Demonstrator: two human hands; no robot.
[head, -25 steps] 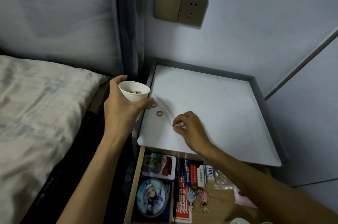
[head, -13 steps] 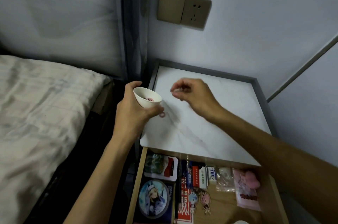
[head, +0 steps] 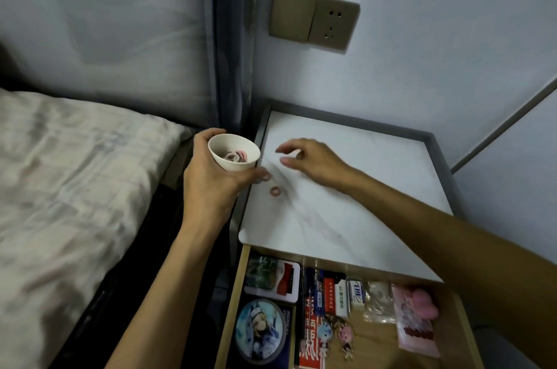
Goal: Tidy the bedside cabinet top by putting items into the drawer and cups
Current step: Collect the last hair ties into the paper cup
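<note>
Cabinet top (head: 355, 203), two pink rings (head: 275, 190), one cup (head: 224, 146) in left hand (head: 211, 187)

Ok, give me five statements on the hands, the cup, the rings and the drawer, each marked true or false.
1. The left hand holds the white cup. True.
2. The cup is empty. False: small rings lie inside it.
3. The right hand grips a ring. False: its fingers are spread above the cabinet top and hold nothing.
4. The drawer is open, with items inside. True.
5. No ring lies on the cabinet top. False: a pink ring lies near its left edge.
</note>
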